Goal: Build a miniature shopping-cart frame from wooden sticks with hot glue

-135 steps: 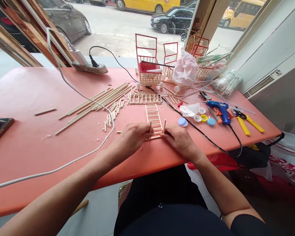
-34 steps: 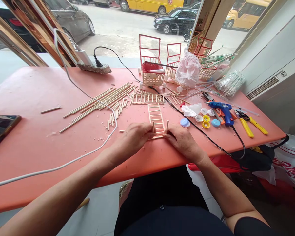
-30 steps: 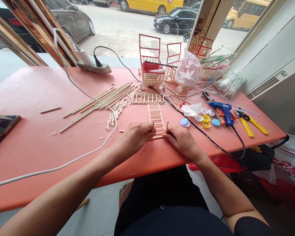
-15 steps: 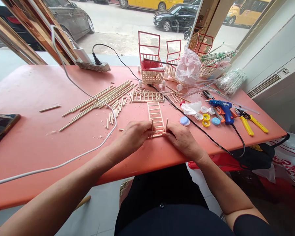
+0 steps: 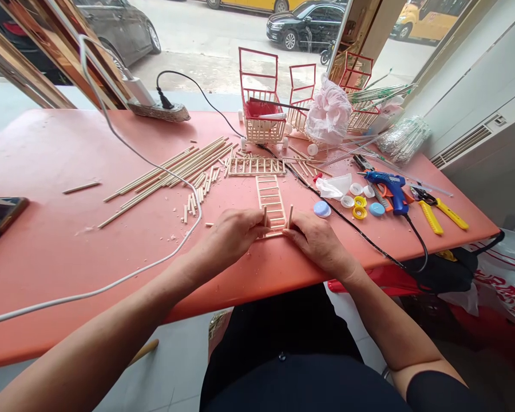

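A small ladder-like frame of wooden sticks (image 5: pixel 271 194) lies flat on the table, its near end between my two hands. My left hand (image 5: pixel 242 229) is closed in a pinch on a short upright wooden stick (image 5: pixel 265 215) at the frame's near left corner. At the near right corner, my right hand (image 5: pixel 313 233) pinches a second upright wooden stick (image 5: pixel 290 216). The fingertips hide the lower ends of both sticks. Just beyond lies another slatted stick frame (image 5: pixel 257 166), set crosswise.
Long wooden sticks (image 5: pixel 175 171) and short cut pieces (image 5: pixel 199 194) lie to the left. A blue glue gun (image 5: pixel 388 189), yellow-handled pliers (image 5: pixel 442 214) and bottle caps (image 5: pixel 321 209) are on the right. Behind stands a miniature shopping cart (image 5: pixel 264 126). A white cable (image 5: pixel 154 266) crosses the table.
The view has shifted slightly, so the table items sit a little higher and further left. Both hands keep the same hold on the upright sticks.
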Demonstrator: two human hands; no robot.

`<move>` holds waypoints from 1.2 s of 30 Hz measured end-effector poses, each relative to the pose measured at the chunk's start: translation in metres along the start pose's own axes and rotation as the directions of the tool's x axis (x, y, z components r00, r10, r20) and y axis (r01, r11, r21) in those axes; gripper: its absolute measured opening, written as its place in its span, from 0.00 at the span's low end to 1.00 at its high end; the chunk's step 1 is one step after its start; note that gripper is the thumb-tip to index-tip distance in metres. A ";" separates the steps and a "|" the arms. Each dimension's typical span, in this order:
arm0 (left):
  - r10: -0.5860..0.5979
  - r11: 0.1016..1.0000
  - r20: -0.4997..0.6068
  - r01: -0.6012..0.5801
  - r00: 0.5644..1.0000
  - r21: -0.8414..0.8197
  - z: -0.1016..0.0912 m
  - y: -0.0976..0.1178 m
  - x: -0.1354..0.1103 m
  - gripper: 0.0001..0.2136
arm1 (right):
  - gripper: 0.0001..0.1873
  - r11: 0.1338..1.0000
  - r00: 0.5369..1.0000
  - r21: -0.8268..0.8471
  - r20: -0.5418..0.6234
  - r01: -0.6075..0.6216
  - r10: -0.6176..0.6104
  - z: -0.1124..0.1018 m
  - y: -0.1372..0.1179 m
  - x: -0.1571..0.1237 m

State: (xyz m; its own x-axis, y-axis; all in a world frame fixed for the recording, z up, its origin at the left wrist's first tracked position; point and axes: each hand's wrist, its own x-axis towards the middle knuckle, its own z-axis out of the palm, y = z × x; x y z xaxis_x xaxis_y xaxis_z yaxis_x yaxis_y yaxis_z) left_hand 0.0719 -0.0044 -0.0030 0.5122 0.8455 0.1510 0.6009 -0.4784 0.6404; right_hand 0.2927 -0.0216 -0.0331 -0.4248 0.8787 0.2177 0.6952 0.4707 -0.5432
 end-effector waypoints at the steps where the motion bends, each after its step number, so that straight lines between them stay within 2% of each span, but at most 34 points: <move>1: 0.001 1.000 0.000 -0.001 1.000 0.000 0.000 0.000 0.000 0.08 | 0.11 1.000 1.000 0.001 -0.002 -0.001 0.001 0.000 0.000 0.000; 36: -0.021 1.000 0.012 0.022 1.000 -0.016 -0.001 0.001 -0.001 0.07 | 0.10 1.000 1.000 -0.027 0.009 -0.002 0.003 0.001 0.000 0.000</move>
State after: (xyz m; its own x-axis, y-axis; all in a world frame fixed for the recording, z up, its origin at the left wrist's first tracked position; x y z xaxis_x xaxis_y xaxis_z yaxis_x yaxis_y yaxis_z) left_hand 0.0714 -0.0054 -0.0022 0.5067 0.8526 0.1282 0.6018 -0.4562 0.6555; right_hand 0.2925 -0.0220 -0.0343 -0.4281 0.8792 0.2091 0.7115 0.4706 -0.5218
